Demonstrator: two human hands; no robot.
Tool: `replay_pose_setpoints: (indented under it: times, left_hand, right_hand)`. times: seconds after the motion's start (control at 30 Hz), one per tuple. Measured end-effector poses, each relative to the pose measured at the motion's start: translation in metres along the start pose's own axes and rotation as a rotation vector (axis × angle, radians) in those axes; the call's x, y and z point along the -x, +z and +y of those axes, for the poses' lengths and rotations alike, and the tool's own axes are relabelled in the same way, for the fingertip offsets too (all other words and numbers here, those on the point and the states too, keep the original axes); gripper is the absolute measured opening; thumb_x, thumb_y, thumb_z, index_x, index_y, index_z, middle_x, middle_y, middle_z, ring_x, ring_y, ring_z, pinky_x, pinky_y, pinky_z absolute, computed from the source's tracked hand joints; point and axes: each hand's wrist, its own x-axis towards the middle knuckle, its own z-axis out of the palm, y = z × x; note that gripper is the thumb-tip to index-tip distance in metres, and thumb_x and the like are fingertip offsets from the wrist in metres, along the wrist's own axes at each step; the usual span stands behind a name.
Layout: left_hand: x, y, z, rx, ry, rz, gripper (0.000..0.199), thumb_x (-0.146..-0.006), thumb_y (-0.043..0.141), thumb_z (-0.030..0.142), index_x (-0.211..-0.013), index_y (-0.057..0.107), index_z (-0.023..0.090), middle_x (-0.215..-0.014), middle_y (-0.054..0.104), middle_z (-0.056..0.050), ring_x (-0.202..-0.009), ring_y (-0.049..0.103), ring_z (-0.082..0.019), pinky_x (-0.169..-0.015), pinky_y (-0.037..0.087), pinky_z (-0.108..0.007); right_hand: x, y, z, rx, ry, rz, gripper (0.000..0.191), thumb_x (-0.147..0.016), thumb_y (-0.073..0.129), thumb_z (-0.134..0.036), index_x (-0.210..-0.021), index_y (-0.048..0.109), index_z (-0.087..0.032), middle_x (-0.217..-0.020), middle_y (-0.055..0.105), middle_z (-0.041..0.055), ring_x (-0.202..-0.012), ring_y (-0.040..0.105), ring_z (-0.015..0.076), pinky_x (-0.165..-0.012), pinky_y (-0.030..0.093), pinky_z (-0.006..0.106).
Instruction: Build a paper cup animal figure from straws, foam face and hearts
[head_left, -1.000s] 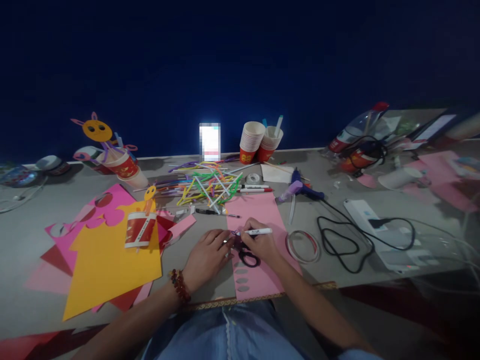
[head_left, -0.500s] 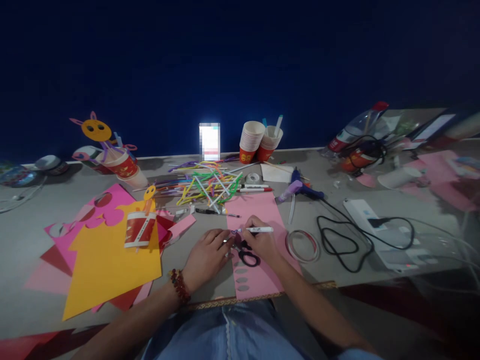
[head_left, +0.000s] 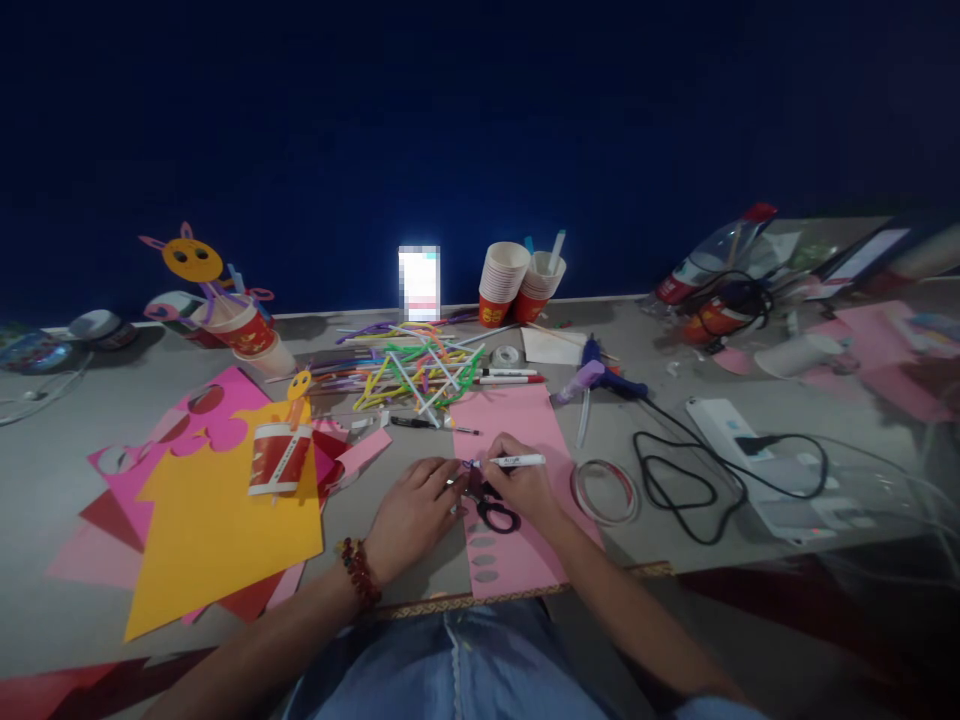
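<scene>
My right hand (head_left: 517, 480) grips a white marker (head_left: 523, 461), its tip pointing left at a small purple mark above the pink paper (head_left: 536, 550). Fingers stretched out and lying flat, my left hand (head_left: 420, 502) rests at the left edge of that sheet, with its fingertips close to the marker tip. Whether they press on a small piece there I cannot tell. Black-handled scissors (head_left: 499, 515) lie between my hands on the pink paper, their blades partly hidden by my left fingers. Several oval holes run down the sheet's lower left side.
Yellow paper (head_left: 225, 540) and a red paper cup (head_left: 279, 460) lie to the left. Colourful pipe cleaners (head_left: 420, 370) are heaped behind the pink sheet. On the right are a tape roll (head_left: 605, 492), a blue glue gun (head_left: 619, 382) and a power strip (head_left: 720, 440) with cables.
The marker in my right hand has shifted very slightly to the left. My left hand and the things around it stay where they were.
</scene>
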Motion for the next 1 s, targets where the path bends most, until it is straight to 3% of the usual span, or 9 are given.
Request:
replay_pose_setpoints:
  times: [1.0]
  left_hand:
    - [0.001,0.0019,-0.0005,-0.022,0.0,-0.016,0.04,-0.092,0.062,0.031,-0.129,0.059,0.016,-0.132,0.062,-0.011,-0.119,0.054,-0.029,-0.102,0.049,-0.044]
  right_hand:
    - [-0.0002,0.0015,0.0014,0.02,-0.007,-0.022,0.013,-0.08,0.055,-0.023,-0.069,0.05,-0.023,-0.06,0.053,-0.0055,-0.055,0.048,0.0123,-0.053,0.037,0.023]
